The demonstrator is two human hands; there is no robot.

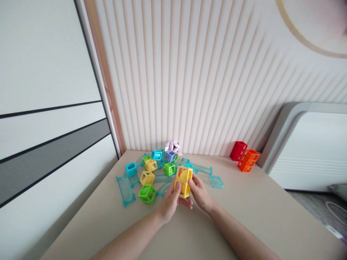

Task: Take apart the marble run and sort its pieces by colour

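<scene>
Two yellow open-framed cube blocks (184,181) are stacked one on the other between my hands, above the table. My left hand (170,200) grips the lower block from the left, thumb on its near face and fingers curled beneath. My right hand (199,191) holds the pair from the right, fingertips at the side near the joint. Left of my hands, a green cube block (147,194) and another yellow cube block (147,177) lie on the table. Behind them is a second green cube block (169,168).
Clear blue track pieces (126,189) lie scattered at the left and back of the table (233,216), among blue cubes (131,168) and a purple cube (170,156). Red blocks (238,151) and an orange stack (248,160) stand at the back right. A ribbed wall (162,72) rises behind.
</scene>
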